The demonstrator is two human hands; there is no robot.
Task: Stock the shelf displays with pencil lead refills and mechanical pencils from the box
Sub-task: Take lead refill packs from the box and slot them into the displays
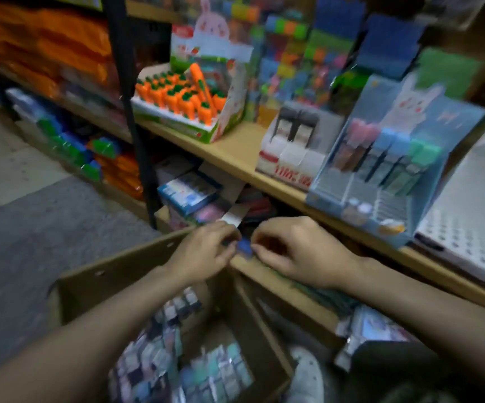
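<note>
Two hands, left (203, 251) and right (296, 251), pinched one small blue pack (244, 248) between curled fingertips above the box (113, 274), which held blurred small packs (177, 353).

No text legible anywhere; frame too blurred. Red print on front of the white display box (289, 158) on the shelf (235, 149): looks like chars/numerals, can't make them out. Red patch w/ white marks on top of carrot pen display (189, 112): unreadable. Blue bunny display (386, 158) has faint marks upper right, unreadable. Packets in cardboard box (96, 274) and blue pack (187, 193) on lower shelf: printing smeared.
</note>
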